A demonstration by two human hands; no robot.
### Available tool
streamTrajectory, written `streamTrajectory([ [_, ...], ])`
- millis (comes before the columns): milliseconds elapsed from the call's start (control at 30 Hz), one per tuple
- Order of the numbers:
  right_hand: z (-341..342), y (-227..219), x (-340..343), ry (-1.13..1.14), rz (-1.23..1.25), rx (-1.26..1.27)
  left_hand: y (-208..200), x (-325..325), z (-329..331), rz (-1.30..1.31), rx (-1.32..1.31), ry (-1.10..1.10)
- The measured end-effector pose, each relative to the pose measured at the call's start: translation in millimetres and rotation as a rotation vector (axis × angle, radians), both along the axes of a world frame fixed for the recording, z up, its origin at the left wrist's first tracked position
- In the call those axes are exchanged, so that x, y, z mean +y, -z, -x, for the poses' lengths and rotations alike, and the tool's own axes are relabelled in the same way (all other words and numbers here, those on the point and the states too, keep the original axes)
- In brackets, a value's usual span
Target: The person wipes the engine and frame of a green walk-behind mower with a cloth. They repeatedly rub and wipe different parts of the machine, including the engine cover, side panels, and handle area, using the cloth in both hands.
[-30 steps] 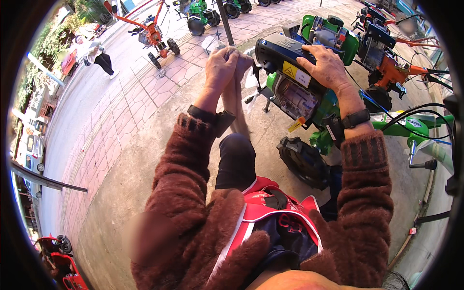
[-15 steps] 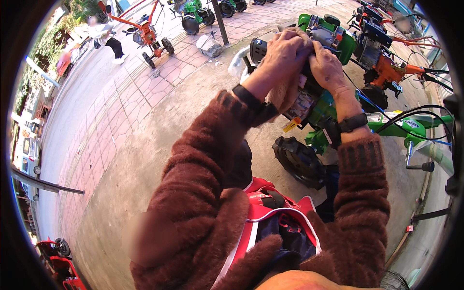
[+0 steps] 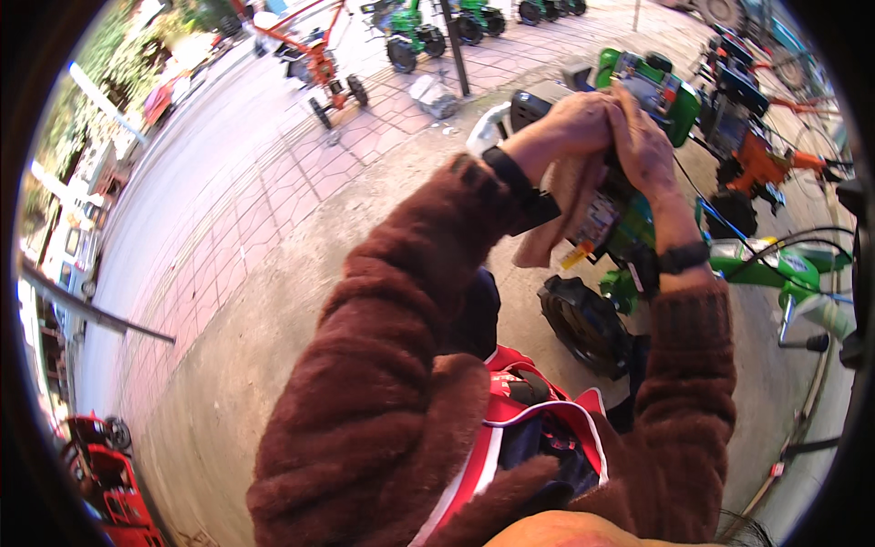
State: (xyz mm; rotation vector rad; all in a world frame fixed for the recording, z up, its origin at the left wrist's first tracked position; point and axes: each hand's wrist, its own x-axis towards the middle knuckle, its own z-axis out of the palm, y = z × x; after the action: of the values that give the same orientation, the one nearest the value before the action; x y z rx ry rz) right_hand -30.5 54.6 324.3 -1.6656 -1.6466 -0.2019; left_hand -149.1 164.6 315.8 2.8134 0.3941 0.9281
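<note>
My left hand [image 3: 576,124] is closed on a pinkish-brown cloth [image 3: 552,219], which hangs below the wrist. My right hand [image 3: 645,146] presses close against it, fingers together and pointing up; whatever lies between the two hands is hidden. Both are over the engine of a green walk-behind tiller [image 3: 629,219], touching or just above it; I cannot tell which. The tiller's black lugged wheel [image 3: 588,324] rests on the concrete near my legs. A yellow tag or part [image 3: 576,255] shows beside the cloth's lower end.
An orange tiller [image 3: 761,155] stands close on the right. The green handlebar [image 3: 788,273] with cables and a crank juts out at right. A post [image 3: 456,50], a rock [image 3: 433,96] and more tillers are farther off. Red machinery [image 3: 114,483] sits at lower left.
The view has shifted, so the machine and both hands appear farther right and lower. My left hand has shifted against my right, its fingers now more hidden. More of the cloth hangs in sight.
</note>
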Motion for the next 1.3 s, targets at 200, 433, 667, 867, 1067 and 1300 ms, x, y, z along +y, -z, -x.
streamTrajectory([
  [200,-0.6,-0.4,-0.4,0.044,0.112,-0.152,-18.8,6.6,11.3,0.179,0.056,-0.306],
  [433,16.8,25.6,-72.2,-0.192,-0.339,-0.01,-15.7,4.5,17.2,0.333,-0.056,-0.222],
  [667,30.9,94.3,-133.1,-0.311,-0.032,0.861,-21.4,-116.6,27.0,0.597,-0.616,0.188],
  [867,20.7,138.9,-137.9,-0.264,0.351,0.91,-61.0,-153.9,7.4,1.293,-0.994,0.679],
  [1067,6.2,164.3,-179.0,-0.387,0.762,1.101,-71.8,-68.2,17.4,0.869,-1.155,0.318],
  [1300,6.2,140.2,-201.9,-0.266,0.351,0.792,-49.6,43.8,41.6,0.62,-0.73,-0.029],
])
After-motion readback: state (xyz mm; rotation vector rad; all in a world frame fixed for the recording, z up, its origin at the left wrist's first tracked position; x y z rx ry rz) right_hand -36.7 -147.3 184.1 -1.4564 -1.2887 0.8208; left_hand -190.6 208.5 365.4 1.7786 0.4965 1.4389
